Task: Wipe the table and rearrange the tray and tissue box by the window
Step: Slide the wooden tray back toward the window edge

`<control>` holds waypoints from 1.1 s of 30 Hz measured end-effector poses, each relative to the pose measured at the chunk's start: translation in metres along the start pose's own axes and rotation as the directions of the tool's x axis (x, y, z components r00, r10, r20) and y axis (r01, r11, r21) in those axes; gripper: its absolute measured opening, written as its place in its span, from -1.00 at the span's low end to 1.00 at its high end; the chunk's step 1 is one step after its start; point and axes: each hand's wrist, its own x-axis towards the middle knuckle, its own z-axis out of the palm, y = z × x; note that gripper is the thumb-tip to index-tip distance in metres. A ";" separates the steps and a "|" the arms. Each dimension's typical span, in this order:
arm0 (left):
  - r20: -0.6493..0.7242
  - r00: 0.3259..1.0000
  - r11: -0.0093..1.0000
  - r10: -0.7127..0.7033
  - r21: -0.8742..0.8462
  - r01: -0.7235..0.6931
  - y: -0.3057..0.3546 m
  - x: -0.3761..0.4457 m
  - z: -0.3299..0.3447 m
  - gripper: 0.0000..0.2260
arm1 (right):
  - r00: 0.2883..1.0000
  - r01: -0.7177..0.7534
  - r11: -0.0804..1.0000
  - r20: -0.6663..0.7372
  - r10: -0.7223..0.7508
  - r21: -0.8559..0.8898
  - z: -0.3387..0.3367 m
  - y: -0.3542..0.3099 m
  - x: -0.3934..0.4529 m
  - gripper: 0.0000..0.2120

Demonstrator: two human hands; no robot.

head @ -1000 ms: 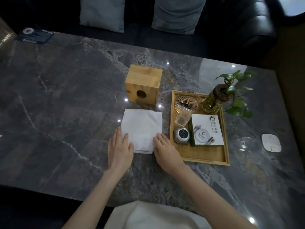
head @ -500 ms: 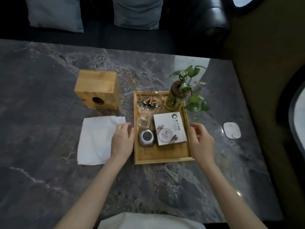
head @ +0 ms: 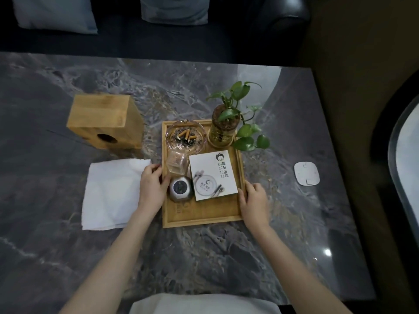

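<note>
A wooden tray (head: 201,217) lies in the middle of the dark marble table (head: 226,257). It holds a glass ashtray with cigarette butts (head: 185,137), a small glass (head: 175,163), a round metal gadget (head: 181,188), a white booklet (head: 213,175) and a potted plant (head: 223,128). My left hand (head: 152,185) grips the tray's left rim. My right hand (head: 255,201) grips its right rim. A folded white cloth (head: 111,193) lies flat just left of the tray. The wooden tissue box (head: 104,122) stands behind the cloth.
A white flat pad (head: 306,173) lies on the table to the right of the tray. A dark sofa with grey cushions (head: 173,7) runs along the far edge. The window (head: 405,166) is at the right, past the table's right edge.
Both hands left the cloth and went to the tray. The left hand moved from the cloth's edge onto the left rim and the right hand closed on the right rim.
</note>
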 end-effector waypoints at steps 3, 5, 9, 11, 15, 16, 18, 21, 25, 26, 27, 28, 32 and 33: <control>-0.024 0.998 0.997 -0.051 -0.052 0.050 0.003 0.004 -0.004 -0.70 | 1.000 0.012 1.000 0.008 -0.011 -0.028 0.000 -0.003 0.001 -0.70; -0.040 0.994 0.991 -0.098 -0.093 0.094 0.005 0.008 -0.006 -0.71 | 1.000 0.015 0.998 0.011 -0.015 -0.061 0.000 -0.006 0.003 -0.74; -0.075 0.992 0.989 -0.100 -0.120 0.091 0.009 0.009 -0.005 -0.78 | 1.000 0.004 0.994 0.019 -0.002 -0.106 -0.002 -0.009 0.005 -0.77; -0.074 0.994 0.991 -0.082 -0.116 0.073 0.009 0.008 -0.006 -0.77 | 1.000 -0.006 0.995 0.013 0.008 -0.101 -0.005 -0.010 0.005 -0.78; -0.078 0.997 0.989 -0.026 -0.144 0.014 0.013 0.004 -0.013 -0.82 | 0.999 -0.027 0.997 0.024 0.029 -0.075 -0.008 -0.014 0.004 -0.78; -0.075 0.997 0.986 -0.035 -0.167 0.022 0.015 0.002 -0.014 -0.83 | 0.999 -0.044 0.998 0.027 0.045 -0.038 -0.009 -0.014 0.004 -0.79; -0.068 0.997 0.978 -0.048 -0.206 0.033 0.018 -0.001 -0.015 -0.84 | 0.993 -0.108 0.989 0.053 0.103 0.101 -0.012 -0.015 0.005 -0.79; -0.063 0.995 0.966 -0.081 -0.251 0.063 0.019 -0.001 -0.014 -0.81 | 0.980 -0.189 0.948 0.111 0.165 0.258 -0.016 -0.014 0.009 -0.75; -0.017 0.984 0.949 -0.175 -0.268 0.165 0.011 0.004 -0.007 -0.86 | 0.968 -0.241 0.900 0.156 0.197 0.362 -0.013 -0.016 0.012 -0.74; -0.007 0.986 0.955 -0.167 -0.249 0.160 0.009 0.005 -0.004 -0.82 | 0.970 -0.235 0.902 0.150 0.192 0.362 -0.010 -0.017 0.012 -0.77; -0.002 0.990 0.966 -0.143 -0.218 0.139 0.007 0.005 0.000 -0.78 | 0.972 -0.231 0.906 0.132 0.196 0.355 -0.006 -0.018 0.011 -0.78; -0.004 0.993 0.977 -0.119 -0.177 0.116 0.006 0.005 0.003 -0.75 | 0.974 -0.226 0.911 0.104 0.202 0.344 -0.002 -0.018 0.010 -0.78; -0.043 0.997 0.995 -0.056 -0.091 0.052 0.002 0.003 0.009 -0.77 | 0.985 -0.169 0.936 0.029 0.169 0.310 0.005 -0.017 0.006 -0.79; -0.046 0.998 0.996 -0.043 -0.081 0.039 0.002 0.002 0.010 -0.77 | 0.987 -0.158 0.936 0.026 0.158 0.314 0.005 -0.016 0.005 -0.79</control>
